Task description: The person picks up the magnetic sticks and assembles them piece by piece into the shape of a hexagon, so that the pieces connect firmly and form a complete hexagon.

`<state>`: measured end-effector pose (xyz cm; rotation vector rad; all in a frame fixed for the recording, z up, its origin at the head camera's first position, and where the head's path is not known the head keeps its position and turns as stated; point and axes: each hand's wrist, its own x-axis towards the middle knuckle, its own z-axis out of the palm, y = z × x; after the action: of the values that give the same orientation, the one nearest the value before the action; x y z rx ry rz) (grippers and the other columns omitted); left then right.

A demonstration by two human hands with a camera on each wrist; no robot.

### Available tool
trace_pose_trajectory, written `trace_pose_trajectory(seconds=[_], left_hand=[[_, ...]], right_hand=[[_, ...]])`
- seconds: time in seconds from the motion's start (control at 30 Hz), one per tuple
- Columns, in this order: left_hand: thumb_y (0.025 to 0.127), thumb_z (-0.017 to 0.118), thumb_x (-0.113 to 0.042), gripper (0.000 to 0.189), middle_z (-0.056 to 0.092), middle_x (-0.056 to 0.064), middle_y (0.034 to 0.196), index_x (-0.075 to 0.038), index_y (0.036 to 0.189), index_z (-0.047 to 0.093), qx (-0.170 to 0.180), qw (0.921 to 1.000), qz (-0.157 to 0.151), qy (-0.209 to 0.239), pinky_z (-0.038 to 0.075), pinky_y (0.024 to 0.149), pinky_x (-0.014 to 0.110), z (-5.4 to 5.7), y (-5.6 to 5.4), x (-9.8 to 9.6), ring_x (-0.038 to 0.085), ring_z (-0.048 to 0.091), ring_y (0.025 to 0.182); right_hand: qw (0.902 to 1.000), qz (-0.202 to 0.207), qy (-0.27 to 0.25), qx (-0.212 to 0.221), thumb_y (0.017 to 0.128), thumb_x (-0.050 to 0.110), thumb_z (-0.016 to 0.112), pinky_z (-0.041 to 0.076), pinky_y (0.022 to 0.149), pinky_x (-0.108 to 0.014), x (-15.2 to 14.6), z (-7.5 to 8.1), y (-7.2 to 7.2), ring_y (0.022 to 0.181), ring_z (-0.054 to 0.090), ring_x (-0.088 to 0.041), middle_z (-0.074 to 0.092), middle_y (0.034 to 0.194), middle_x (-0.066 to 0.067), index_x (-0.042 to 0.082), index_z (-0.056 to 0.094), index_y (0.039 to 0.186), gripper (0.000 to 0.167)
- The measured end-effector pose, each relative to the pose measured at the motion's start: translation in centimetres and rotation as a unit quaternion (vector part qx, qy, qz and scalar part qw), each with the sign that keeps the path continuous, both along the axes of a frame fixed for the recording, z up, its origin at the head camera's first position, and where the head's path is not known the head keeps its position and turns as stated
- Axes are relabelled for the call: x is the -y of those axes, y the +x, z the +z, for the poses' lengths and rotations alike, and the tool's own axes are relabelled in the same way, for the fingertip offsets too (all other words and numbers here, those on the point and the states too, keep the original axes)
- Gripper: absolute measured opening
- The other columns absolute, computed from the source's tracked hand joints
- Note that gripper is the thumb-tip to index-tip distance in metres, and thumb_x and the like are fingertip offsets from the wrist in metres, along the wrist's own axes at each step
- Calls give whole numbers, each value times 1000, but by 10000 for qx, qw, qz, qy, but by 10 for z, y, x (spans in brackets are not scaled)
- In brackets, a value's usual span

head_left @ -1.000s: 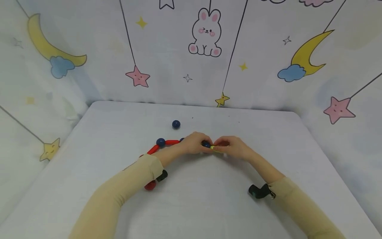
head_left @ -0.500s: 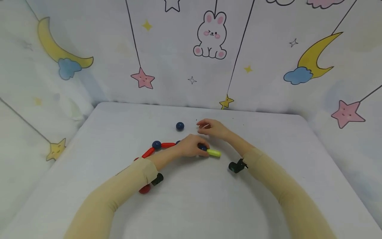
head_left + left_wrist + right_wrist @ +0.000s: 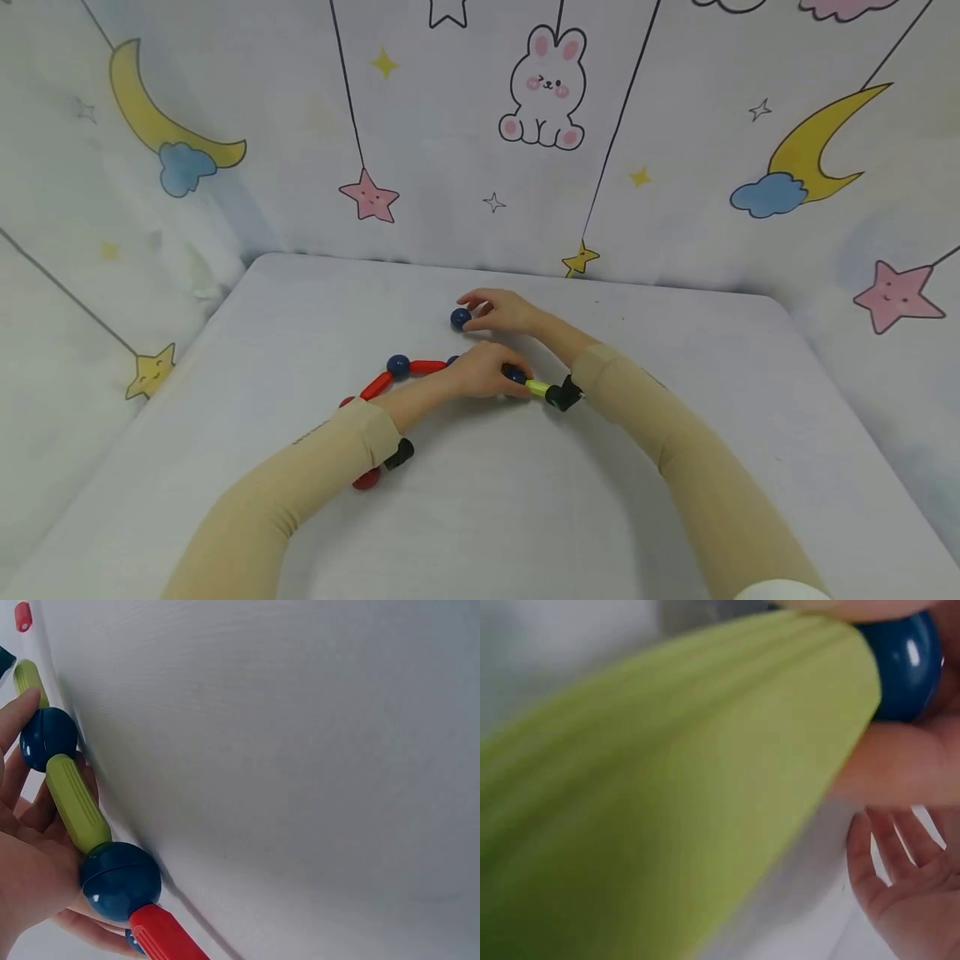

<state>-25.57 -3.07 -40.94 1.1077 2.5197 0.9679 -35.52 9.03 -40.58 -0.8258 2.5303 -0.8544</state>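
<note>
My left hand (image 3: 483,369) grips a blue ball (image 3: 49,739) in a chain of magnetic building balls and rods. From this ball a yellow-green rod (image 3: 537,388) points right, and another yellow-green rod (image 3: 77,804) joins it to a further blue ball (image 3: 120,880). My right hand (image 3: 502,312) reaches over beyond the left one, thumb and fingers parted around a loose blue ball (image 3: 461,319), thumb at its side. In the right wrist view a yellow-green rod (image 3: 697,780) fills much of the picture, with my right hand's loosely bent fingers at lower right.
The chain runs on leftward through a red rod (image 3: 428,367), a blue ball (image 3: 398,366) and another red rod (image 3: 377,385). A red ball (image 3: 366,478) shows below my left sleeve, which hides part of the chain. A patterned cloth (image 3: 450,117) stands behind the white table (image 3: 480,533).
My right hand has left the yellow-green rod and moved up and left to the loose blue ball. My left hand keeps its hold on the chain's ball.
</note>
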Motion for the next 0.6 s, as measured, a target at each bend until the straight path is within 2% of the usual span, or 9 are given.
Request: trace_pose_trajectory(seconds=[0.13,0.27,0.43,0.6], left_hand=[[86,76,-22,20,71,-1,97,-11,103,75,-7,10000,6,-59,45,71,19,1,0,-1,10,56,84],[86,76,-23,21,71,-1,97,-11,103,75,-102,9999,-18,-55,46,75,20,0,-1,-1,11,58,86],[86,75,-26,21,70,-3,101,-14,104,74,-161,9997,47,-203,45,77,23,-2,-2,-2,13,58,92],[87,75,-26,21,69,-3,103,-15,106,73,134,9993,207,-292,45,77,24,-2,-2,-3,13,57,93]], right_hand=[[9996,-41,221,-152,91,28,70,47,92,-35,6,1,3,110,58,-21,61,124,-6,14,59,131,44],[9990,-148,309,-274,91,29,70,47,93,-35,-3,-1,5,108,59,-20,64,120,-5,12,61,127,41],[9991,-298,278,-71,91,27,69,47,94,-38,-40,0,19,110,59,-23,64,122,-8,10,61,127,41],[9974,-672,43,250,91,29,70,47,94,-41,-85,1,42,113,58,-26,63,124,-10,10,60,129,43]])
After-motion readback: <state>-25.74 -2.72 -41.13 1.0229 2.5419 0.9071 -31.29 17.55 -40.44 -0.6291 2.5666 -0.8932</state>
